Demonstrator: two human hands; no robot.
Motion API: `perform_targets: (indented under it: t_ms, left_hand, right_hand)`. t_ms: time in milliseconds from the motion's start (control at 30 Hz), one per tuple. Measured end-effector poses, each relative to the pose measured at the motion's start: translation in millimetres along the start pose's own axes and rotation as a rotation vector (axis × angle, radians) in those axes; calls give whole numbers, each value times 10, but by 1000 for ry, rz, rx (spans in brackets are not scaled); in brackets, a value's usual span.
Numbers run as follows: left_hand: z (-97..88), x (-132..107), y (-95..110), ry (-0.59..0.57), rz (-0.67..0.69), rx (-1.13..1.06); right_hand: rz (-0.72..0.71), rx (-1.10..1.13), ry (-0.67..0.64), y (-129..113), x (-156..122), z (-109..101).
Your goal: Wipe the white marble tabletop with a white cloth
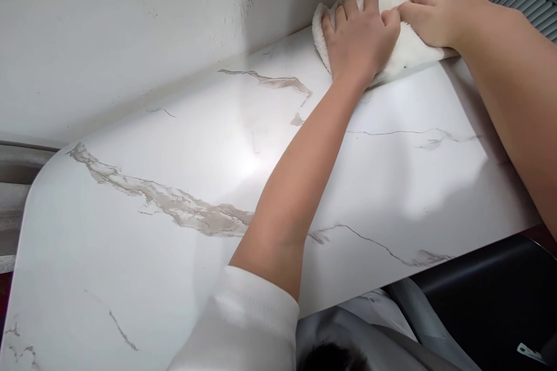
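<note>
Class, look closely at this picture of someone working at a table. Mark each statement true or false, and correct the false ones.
1. The left hand and right hand are both on the same white cloth. True.
2. The tabletop is plain dark wood. False: the tabletop is white with grey-brown, marble-like veins.
3. The sleeve on the left arm is white. True.
4. The cloth lies at the side of the tabletop nearest the person's body. False: it lies on the far side, by the wall.
5. The left hand lies to the right of the right hand in the picture. False: it lies to the left.
</note>
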State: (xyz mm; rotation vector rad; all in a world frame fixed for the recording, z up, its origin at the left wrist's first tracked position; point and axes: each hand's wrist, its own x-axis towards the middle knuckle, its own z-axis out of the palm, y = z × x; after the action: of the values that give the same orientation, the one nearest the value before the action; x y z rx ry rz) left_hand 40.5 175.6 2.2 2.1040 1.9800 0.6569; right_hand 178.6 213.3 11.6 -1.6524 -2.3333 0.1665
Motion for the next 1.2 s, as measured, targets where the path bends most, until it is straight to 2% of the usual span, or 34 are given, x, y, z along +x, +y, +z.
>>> perform_targets:
  t_ms: [133,267,367,567,733,833,933,1067,1200]
  left_hand:
    - [44,-23,-5,7,14,-20]
    - [90,-149,55,-39,27,-58]
    - [77,-370,145,-56,63,-35]
    - [9,-987,312,7,193,-12]
    - [-70,-1458,340,11,337,8]
    - [-168,-1778,299,13,367,32]
    - [-283,-2106,231,-7,370,47]
    - [-429,-2446,128,-43,347,62]
    - [-534,-2604,39,-69,315,66]
  right_hand:
    - [-28,19,-11,-21,-114,-29]
    - [-7,20,-4,-38,-368,-73]
    - [23,4,-10,-19,-632,-111]
    - [57,-75,-11,-44,-1333,-171]
    - [148,-149,44,-334,-1969,-231]
    - [168,-199,33,-549,-2284,-237]
    - [129,-229,66,-729,-2555,-189]
    - [63,-253,133,-935,-2829,-91]
    - [35,-253,159,-1093,-2923,-36]
